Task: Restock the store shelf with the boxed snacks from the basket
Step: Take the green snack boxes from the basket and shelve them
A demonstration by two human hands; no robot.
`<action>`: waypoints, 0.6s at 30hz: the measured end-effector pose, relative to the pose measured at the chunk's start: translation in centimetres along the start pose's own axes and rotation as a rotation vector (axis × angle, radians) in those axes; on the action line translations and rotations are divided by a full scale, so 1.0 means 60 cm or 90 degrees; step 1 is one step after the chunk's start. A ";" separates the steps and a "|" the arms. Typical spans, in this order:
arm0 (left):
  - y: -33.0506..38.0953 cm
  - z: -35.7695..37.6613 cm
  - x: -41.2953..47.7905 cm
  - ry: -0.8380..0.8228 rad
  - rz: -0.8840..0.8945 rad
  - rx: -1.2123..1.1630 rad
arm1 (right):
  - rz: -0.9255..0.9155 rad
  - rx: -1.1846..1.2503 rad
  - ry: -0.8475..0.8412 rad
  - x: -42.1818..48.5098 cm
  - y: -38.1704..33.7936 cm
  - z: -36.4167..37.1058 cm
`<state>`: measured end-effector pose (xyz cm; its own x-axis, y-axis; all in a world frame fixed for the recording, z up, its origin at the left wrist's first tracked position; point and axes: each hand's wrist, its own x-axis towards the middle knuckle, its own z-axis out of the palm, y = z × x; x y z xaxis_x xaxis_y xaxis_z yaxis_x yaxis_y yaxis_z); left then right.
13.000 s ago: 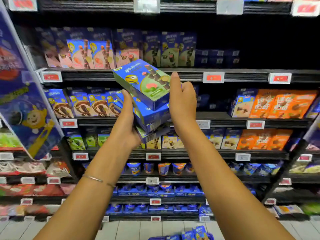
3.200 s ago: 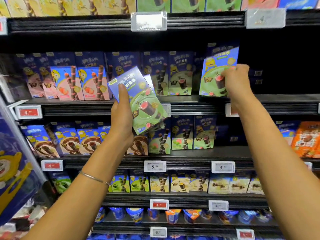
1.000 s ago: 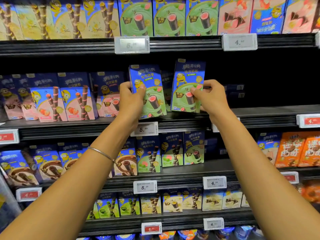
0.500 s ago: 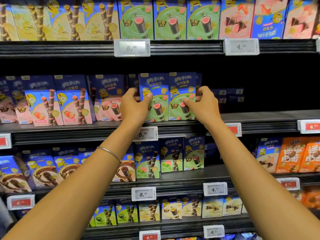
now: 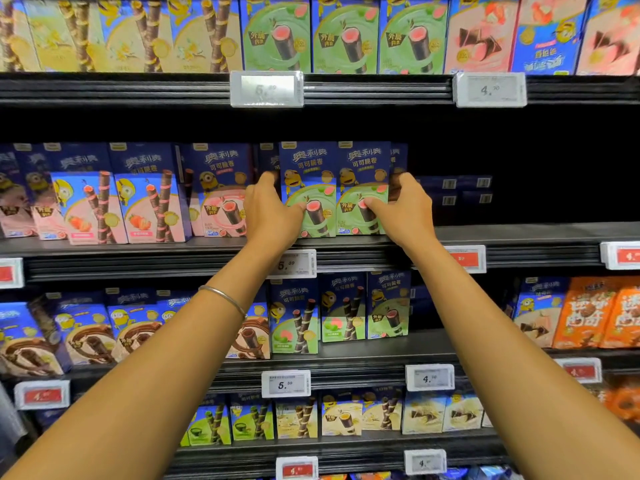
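Observation:
Two blue-and-green snack boxes stand upright side by side on the black middle shelf [image 5: 519, 233]. My left hand [image 5: 272, 211] grips the left green box [image 5: 310, 168], thumb on its front and fingers round its left edge. My right hand [image 5: 403, 211] grips the right green box [image 5: 365, 168] the same way from its right side. Both boxes rest on the shelf, touching each other. The basket is out of view.
Pink boxes of the same brand [image 5: 149, 202] fill the shelf to the left. To the right the shelf is dark, with a few low boxes [image 5: 453, 190] at the back. Stocked shelves run above and below, with price tags [image 5: 266, 89] on their edges.
Both hands have brought the two green boxes down and together onto the shelf, pushing them upright and flush. The camera has moved closer.

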<state>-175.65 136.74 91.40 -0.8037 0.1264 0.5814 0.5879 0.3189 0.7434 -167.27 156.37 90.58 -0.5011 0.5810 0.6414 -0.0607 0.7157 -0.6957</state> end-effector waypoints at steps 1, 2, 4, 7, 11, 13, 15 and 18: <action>-0.001 0.001 0.001 0.008 0.002 0.004 | 0.003 -0.006 0.000 0.001 0.000 0.002; -0.002 0.003 0.003 0.014 0.002 0.006 | 0.005 -0.014 0.002 0.002 -0.001 0.004; -0.003 0.006 0.005 0.023 -0.001 0.016 | 0.006 -0.026 0.005 0.003 -0.002 0.007; -0.005 0.013 0.010 0.023 -0.002 0.036 | 0.008 -0.043 0.012 0.005 -0.003 0.012; -0.007 0.019 0.014 0.027 0.005 0.051 | 0.014 -0.063 0.023 0.003 -0.002 0.018; -0.007 0.021 0.014 0.032 0.002 0.061 | 0.018 -0.057 0.025 0.002 0.001 0.021; -0.006 0.023 0.012 0.030 -0.004 0.065 | 0.023 -0.046 0.023 0.001 0.003 0.022; -0.004 0.023 0.007 0.034 -0.010 0.062 | 0.024 -0.047 0.023 0.002 0.008 0.020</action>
<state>-176.26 138.00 91.01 -0.8056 0.0715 0.5881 0.5610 0.4111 0.7185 -168.42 156.30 89.93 -0.4708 0.6207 0.6270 0.0217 0.7186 -0.6951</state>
